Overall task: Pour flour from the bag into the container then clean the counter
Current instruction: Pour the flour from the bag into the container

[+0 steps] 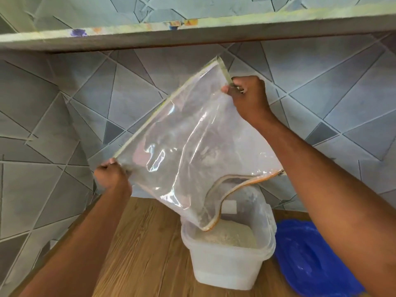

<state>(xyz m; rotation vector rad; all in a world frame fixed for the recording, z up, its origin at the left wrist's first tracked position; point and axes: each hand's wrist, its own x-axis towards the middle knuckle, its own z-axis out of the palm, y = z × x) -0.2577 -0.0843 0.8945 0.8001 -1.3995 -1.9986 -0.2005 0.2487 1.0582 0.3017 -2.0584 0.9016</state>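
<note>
A clear plastic zip bag [188, 142] hangs upside down and tilted above a white plastic container [225, 266] on the wooden counter [145, 254]. My left hand [111, 176] pinches the bag's lower bottom corner. My right hand [248, 97] grips the upper bottom corner, raised higher. The bag's open zip mouth [216, 202] dips into the container, over a mound of flour [229, 234]. The bag looks nearly empty, with only a dusty film inside.
A blue lid [310, 260] dusted with flour lies on the counter right of the container. Grey geometric wall tiles [64, 116] stand close behind. A shelf [192, 33] juts out overhead, just above the raised bag.
</note>
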